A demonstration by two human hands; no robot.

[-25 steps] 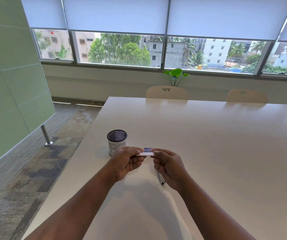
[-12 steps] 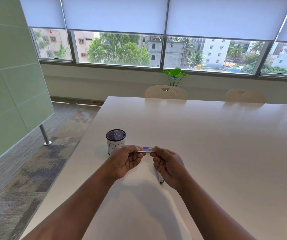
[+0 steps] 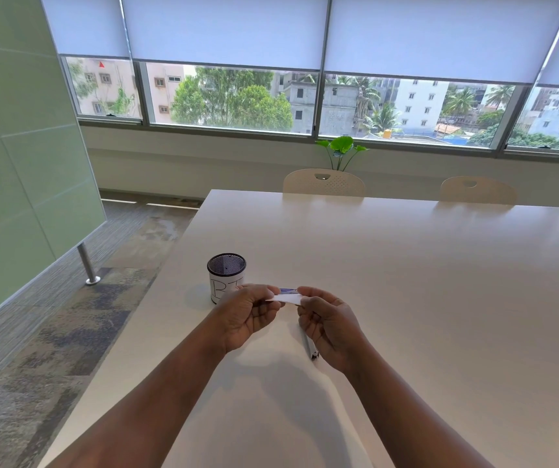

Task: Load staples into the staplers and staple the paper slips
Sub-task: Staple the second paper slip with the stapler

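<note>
A mesh pen cup (image 3: 226,275) stood at the table's (image 3: 406,282) near left. Just right of it, the left hand (image 3: 249,315) and right hand (image 3: 330,324) each pinched an end of a small white staple box (image 3: 286,297), held above the table. A slim stapler-like tool (image 3: 310,347) lay beneath the right hand. Loading looked barely begun; opening the box probably came next.

White slip (image 3: 284,299) pinched between hands

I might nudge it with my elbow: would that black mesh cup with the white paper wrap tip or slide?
The black mesh cup with the white paper wrap looks empty and light, so a nudge would probably slide it on the smooth white table. It is about as wide as tall, so tipping seems less likely. On its side, it would probably roll.
</note>
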